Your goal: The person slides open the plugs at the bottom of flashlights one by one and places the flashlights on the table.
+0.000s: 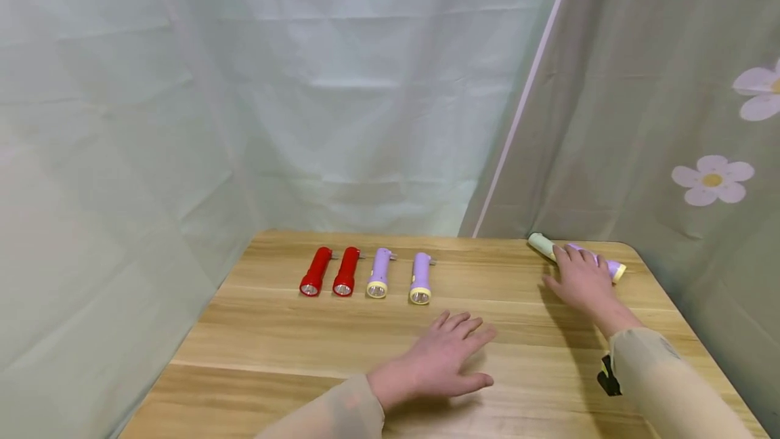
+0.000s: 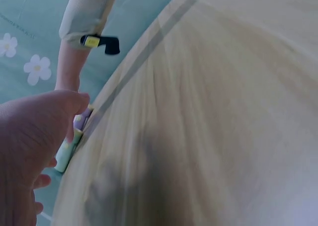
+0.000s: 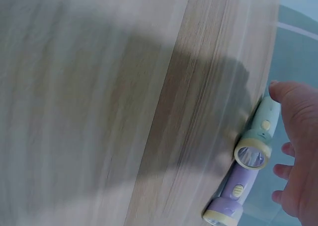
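My right hand reaches over two flashlights at the table's far right. One is a pale green flashlight, the other a purple flashlight with a cream rim; they lie close together. The thumb overlaps the green one's tail in the right wrist view, and the fingers extend past both without curling round either. My left hand hovers with spread fingers over the middle of the table, holding nothing. Beyond it stand two red flashlights and two purple flashlights, lying in a row, lenses facing me.
The wooden table has rounded back corners. Pale green curtains hang right behind its back edge and along its sides, with white flowers printed on the right one. A small black clip sits at the right sleeve.
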Tool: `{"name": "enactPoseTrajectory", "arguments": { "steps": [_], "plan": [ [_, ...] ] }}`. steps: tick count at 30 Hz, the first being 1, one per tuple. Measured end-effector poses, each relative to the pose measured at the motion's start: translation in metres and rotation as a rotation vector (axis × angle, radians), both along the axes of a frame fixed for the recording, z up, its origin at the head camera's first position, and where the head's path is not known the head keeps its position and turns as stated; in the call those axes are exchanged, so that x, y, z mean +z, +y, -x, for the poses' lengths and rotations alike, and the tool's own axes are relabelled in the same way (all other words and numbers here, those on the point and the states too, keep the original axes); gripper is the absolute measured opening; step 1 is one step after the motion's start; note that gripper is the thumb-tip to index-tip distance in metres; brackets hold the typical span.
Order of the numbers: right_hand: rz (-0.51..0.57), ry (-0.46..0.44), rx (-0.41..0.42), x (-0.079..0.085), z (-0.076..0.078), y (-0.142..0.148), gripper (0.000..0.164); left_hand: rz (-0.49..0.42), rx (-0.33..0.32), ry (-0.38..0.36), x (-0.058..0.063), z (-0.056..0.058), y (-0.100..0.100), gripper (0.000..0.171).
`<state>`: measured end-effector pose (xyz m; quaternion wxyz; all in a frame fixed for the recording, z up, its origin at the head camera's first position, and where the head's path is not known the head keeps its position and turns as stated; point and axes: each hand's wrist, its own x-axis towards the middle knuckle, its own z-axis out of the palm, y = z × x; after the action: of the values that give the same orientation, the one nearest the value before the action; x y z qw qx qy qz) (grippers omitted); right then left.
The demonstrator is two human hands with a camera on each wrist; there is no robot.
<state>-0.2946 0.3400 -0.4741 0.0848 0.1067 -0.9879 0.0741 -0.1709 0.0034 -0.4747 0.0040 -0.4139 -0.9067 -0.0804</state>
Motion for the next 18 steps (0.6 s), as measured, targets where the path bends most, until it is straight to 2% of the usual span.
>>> {"name": "enactPoseTrajectory", "arguments": {
  "steps": [6,18],
  "plan": [
    [-0.008,-0.028,-0.012,-0.008,0.012,-0.002,0.077,-0.021,0.009,-0.024,-0.004,-0.006,0.007,0.074],
    [-0.048,-0.072,-0.025,-0.006,0.019,-0.010,0.076,-0.005,0.073,-0.020,-0.004,0.000,0.010,0.074]
  ]
}}
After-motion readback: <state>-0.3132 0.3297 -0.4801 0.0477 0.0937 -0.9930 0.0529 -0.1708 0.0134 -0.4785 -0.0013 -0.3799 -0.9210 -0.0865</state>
